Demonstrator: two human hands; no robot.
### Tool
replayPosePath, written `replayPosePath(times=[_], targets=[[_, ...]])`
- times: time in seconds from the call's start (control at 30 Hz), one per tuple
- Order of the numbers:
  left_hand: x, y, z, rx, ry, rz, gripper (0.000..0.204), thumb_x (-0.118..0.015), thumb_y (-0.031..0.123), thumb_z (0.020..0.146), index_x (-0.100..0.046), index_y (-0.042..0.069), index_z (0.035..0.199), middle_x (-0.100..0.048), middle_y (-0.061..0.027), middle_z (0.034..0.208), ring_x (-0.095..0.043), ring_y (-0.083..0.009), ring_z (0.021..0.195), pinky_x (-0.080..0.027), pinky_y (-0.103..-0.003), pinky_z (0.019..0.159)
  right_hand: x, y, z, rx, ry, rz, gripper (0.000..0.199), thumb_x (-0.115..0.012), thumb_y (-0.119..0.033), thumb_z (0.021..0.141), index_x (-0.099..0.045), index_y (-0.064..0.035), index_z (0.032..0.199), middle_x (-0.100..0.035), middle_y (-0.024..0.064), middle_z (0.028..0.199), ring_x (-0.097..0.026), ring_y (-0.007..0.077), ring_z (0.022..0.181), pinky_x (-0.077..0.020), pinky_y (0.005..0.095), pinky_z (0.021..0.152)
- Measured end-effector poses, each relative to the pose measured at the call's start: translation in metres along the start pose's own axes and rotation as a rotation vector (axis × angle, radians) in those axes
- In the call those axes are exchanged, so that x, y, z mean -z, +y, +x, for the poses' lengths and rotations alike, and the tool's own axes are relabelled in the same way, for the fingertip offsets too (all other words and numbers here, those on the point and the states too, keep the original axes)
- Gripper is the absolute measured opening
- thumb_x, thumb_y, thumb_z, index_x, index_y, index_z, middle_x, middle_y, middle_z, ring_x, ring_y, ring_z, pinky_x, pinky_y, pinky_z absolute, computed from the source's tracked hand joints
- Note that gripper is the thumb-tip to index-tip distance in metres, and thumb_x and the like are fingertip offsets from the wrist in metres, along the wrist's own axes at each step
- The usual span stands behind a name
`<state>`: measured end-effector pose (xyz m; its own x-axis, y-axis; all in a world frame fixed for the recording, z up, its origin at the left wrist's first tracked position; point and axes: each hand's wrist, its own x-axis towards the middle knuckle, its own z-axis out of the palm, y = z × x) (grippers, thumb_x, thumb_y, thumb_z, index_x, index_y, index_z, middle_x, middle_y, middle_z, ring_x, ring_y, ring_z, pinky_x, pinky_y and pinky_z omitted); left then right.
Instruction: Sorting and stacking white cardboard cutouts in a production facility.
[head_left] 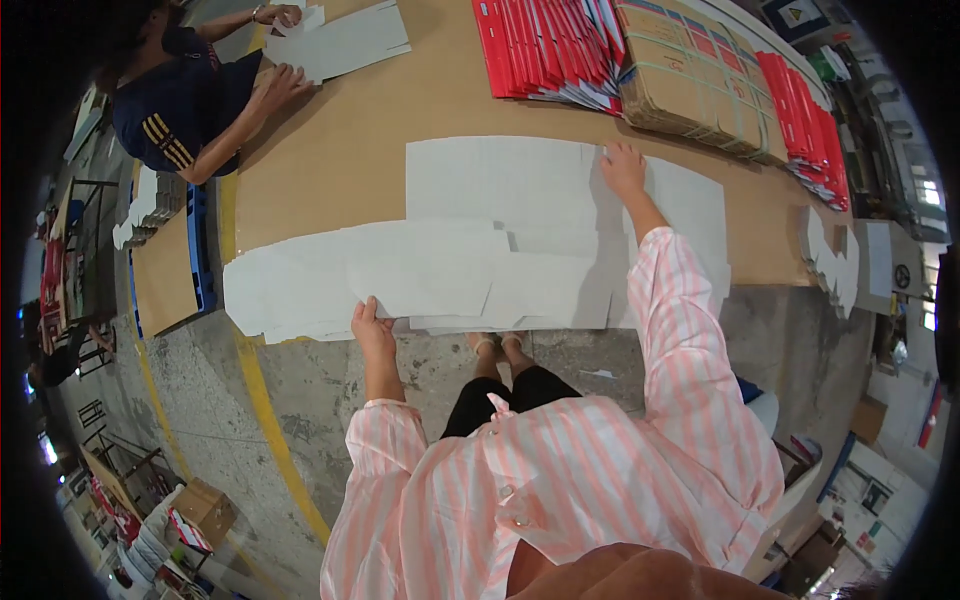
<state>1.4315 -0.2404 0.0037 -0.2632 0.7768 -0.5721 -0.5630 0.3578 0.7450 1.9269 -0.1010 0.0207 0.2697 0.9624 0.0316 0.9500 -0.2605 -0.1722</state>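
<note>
Flat white cardboard sheets (440, 262) lie overlapping along the near side of the table, some reaching past its near edge. My left hand (374, 330) is closed on the near edge of one sheet, thumb on top and the other fingers partly hidden beneath. Farther off and to the right, a larger white sheet (500, 180) lies under the others. At its far edge my right hand (625, 172) pinches the cardboard with bent fingers. My right forearm crosses above the sheets on that side.
The brown-topped table (320, 195) carries red-and-white packets (545, 50), a strapped cardboard bundle (695, 85) and more red packets (808, 125) at the far right. At the far left a co-worker (190, 100) handles white sheets (350, 45). A blue pallet (200, 250) stands left.
</note>
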Motion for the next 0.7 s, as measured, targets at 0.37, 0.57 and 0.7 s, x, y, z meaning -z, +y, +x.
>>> replayPosePath(times=[0.37,0.57,0.7], targets=[[0.002,0.000,0.003,-0.031,-0.019,0.018,0.011,-0.055,0.014,0.085,-0.051,0.006,0.092,-0.060,-0.0036,0.083,-0.061,-0.0150,0.067,-0.048,-0.026,0.050,0.006,0.018,0.047,0.098,-0.126,0.133,0.018,-0.056,-0.019,0.076,-0.069,-0.0172,0.089,-0.063,0.0106,0.095,-0.059,0.0295,0.089,-0.0465,0.0366,0.079],[0.000,0.000,0.000,-0.037,-0.006,0.001,0.015,-0.054,0.014,0.085,-0.052,0.005,0.096,-0.060,-0.0035,0.085,-0.061,-0.0149,0.068,-0.048,-0.026,0.050,0.015,0.032,0.052,0.206,-0.166,0.279,0.015,-0.057,-0.016,0.076,-0.066,-0.0108,0.088,-0.063,0.0105,0.090,-0.059,0.0278,0.086,-0.0458,0.0364,0.076],[-0.010,-0.005,0.001,-0.022,-0.015,-0.031,0.016,-0.054,0.013,0.085,-0.052,0.005,0.098,-0.060,-0.0039,0.088,-0.061,-0.0154,0.072,-0.050,-0.027,0.055,0.005,0.055,0.061,0.216,-0.265,0.426,0.009,-0.056,-0.009,0.078,-0.058,-0.0041,0.085,-0.059,0.0097,0.079,-0.055,0.0200,0.074,-0.0429,0.0306,0.068]])
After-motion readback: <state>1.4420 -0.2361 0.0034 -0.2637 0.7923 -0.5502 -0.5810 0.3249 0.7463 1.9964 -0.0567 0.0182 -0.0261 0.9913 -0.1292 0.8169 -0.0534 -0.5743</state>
